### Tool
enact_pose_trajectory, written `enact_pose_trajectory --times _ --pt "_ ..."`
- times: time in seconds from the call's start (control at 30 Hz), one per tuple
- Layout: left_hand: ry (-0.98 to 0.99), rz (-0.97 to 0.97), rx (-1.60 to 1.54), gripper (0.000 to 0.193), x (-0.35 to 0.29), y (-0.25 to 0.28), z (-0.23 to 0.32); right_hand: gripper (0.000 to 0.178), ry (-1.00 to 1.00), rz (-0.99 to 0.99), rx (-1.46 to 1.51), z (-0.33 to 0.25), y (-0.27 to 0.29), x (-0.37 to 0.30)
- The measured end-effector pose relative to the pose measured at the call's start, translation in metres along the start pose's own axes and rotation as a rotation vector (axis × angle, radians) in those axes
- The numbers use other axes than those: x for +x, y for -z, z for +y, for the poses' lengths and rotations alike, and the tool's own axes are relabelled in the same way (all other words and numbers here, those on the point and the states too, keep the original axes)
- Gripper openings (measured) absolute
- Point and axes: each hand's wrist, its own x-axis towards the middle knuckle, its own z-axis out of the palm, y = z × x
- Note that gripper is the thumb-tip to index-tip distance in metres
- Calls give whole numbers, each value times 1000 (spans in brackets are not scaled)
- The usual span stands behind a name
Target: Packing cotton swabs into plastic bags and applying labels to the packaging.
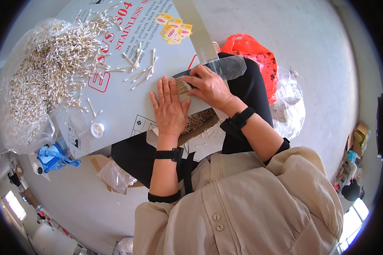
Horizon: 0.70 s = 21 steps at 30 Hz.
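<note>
A neat row of cotton swabs lies on the grey table sheet between my two hands. Flat beside it is my left hand, its fingers stretched out and the fingertips near the left end of the row. From the other side, my right hand bends its fingers onto the row's right edge; the fingertips are partly hidden. Beyond that hand a clear plastic sleeve sticks out over the table's edge. Below my hands, an open cardboard box with many loose swabs in it sits at my lap, partly covered by my left wrist.
A big heap of loose swabs spills from a clear bag at the left. Several stray swabs lie mid-table. Yellow printed cards are at the far edge, a small white cap at the near left. A red bag stands at the right.
</note>
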Motion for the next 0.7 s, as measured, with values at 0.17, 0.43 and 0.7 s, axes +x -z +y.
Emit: enact_pose_trajectory --times 0.17,0.43,0.7 --pt "26 -13 -8 79 -1 0 3 37 -16 103 30 -3 3 -4" --pt "55 25 10 79 0 -5 7 15 -372 4 -286 9 34 -10" --pt "127 103 20 75 9 -18 26 14 -346 -448 -543 -5 41 31"
